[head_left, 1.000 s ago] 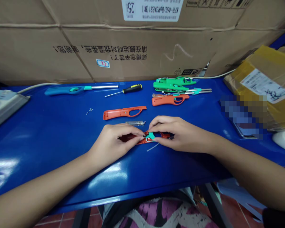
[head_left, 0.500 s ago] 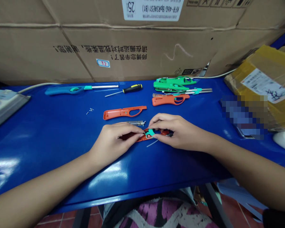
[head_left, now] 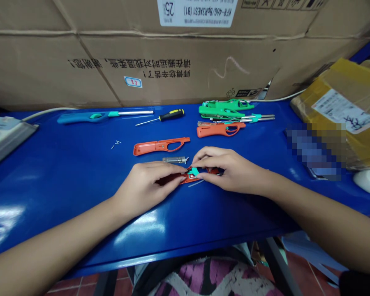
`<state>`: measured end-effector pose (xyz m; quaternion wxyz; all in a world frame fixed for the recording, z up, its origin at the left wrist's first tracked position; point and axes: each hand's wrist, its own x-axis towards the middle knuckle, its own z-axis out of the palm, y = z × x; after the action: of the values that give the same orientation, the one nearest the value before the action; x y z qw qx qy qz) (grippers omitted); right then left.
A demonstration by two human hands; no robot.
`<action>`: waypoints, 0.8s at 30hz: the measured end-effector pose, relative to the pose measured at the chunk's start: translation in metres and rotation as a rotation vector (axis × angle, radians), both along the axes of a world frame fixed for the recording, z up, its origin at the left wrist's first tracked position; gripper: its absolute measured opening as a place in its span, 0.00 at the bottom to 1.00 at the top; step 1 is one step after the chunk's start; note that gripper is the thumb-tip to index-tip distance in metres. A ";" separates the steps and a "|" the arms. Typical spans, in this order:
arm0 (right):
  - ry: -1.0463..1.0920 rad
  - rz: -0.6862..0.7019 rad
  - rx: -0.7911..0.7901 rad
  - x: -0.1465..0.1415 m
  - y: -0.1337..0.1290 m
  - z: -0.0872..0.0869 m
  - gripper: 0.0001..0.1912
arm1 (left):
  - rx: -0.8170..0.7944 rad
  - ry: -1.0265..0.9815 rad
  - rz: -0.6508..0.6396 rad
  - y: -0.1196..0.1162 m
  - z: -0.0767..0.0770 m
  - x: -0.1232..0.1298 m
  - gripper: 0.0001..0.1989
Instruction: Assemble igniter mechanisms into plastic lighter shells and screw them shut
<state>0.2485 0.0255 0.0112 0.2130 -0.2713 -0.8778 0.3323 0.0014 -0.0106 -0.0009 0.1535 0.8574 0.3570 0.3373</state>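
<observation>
Low over the blue table, my left hand [head_left: 149, 179] is closed on the left part of an orange lighter shell half [head_left: 185, 179]. My right hand [head_left: 226, 170] pinches at a teal trigger [head_left: 195, 172] seated in that shell. Its fingers hide much of the shell's right end. A thin clear tube [head_left: 195, 183] sticks out below the shell. Just behind my left hand lies a clear fuel tank [head_left: 174, 159] with a metal end. Farther back rests the matching orange shell half [head_left: 161, 146], its hollow side up.
A screwdriver [head_left: 159, 117], a blue lighter [head_left: 84, 117], green lighter parts [head_left: 226, 110] and another orange shell [head_left: 221, 129] lie along the back. Small screws [head_left: 116, 144] sit at left. Cardboard [head_left: 142, 82] walls the rear; a taped parcel [head_left: 342, 115] stands right.
My left hand has drawn back slightly from the trigger, showing more of the fuel tank. My right hand stays at the trigger, its fingers barely shifted.
</observation>
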 end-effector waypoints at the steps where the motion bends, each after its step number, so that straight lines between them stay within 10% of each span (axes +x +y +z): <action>1: 0.004 -0.001 0.004 0.000 0.000 -0.001 0.09 | 0.002 0.002 0.002 0.000 0.000 -0.001 0.08; 24: -0.020 -0.025 -0.018 -0.004 -0.001 -0.002 0.11 | 0.027 0.071 -0.049 0.002 0.002 -0.005 0.07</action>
<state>0.2448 0.0242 0.0091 0.2061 -0.2874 -0.8735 0.3346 -0.0036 -0.0082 0.0007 0.1376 0.8794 0.3365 0.3074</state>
